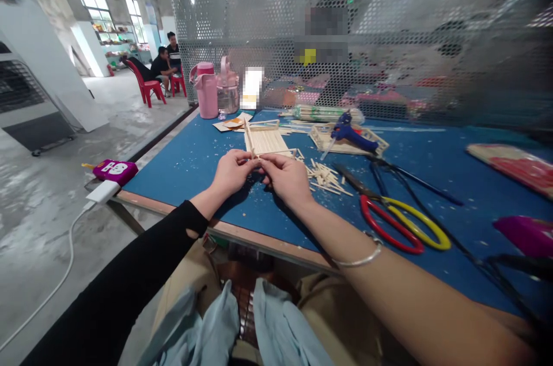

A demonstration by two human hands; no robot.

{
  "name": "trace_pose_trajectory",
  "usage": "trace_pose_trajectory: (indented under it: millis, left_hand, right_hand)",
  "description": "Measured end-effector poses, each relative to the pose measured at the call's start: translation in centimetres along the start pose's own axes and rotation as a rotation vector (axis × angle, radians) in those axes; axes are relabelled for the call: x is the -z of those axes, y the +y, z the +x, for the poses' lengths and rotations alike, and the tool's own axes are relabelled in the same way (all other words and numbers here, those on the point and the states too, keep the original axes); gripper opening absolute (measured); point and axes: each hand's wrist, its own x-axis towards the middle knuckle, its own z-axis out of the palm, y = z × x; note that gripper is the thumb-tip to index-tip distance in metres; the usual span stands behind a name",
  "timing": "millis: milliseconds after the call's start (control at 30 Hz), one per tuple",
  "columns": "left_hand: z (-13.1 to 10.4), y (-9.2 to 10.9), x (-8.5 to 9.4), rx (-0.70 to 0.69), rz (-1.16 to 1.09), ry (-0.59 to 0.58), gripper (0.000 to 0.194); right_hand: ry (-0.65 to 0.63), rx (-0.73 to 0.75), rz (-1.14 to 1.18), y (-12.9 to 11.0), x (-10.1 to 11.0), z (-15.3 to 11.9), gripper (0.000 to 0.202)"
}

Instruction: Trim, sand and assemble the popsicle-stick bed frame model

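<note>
Our left hand (pixel 233 173) and right hand (pixel 287 177) pinch the frame (pixel 266 141) near-side; it seems light, stiff, fragile, best held by edges.

On the table (pixel 173 173), loose sticks (pixel 322 174) lie right of the stick panel (pixel 265 140), scissors (pixel 368 193) before the glue gun (pixel 348 131).

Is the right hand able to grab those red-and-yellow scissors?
Probably yes: the scissors lie to its right, handles uncovered, though the right hand would likely have to leave the stick frame first.

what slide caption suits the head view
Left hand and right hand meet at a stick frame on a blue table.
</note>
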Motion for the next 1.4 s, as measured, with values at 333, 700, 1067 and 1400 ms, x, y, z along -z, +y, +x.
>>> trace_pose_trajectory:
  millis: [333, 700, 1067, 1400]
  left_hand:
    - [-0.2, 0.8, 0.2, -0.043, 0.129, 0.012, 0.010]
    - [-0.2, 0.8, 0.4, -0.125, 0.115, -0.032, 0.011]
    - [0.2, 0.3, 0.1, -0.117, 0.114, -0.016, 0.007]
    - [-0.3, 0.9, 0.2, -0.206, 0.193, -0.048, 0.012]
  right_hand:
    - [0.107, 0.185, -0.236, 0.1, -0.1, -0.4, 0.024]
    - [0.123, 0.267, -0.375, -1.1, -0.1, -0.8, 0.021]
    - [0.132, 0.022, -0.122, -0.3, -0.6, -0.2, 0.019]
    - [0.062, -0.163, 0.123, -0.7, -0.5, 0.1, 0.014]
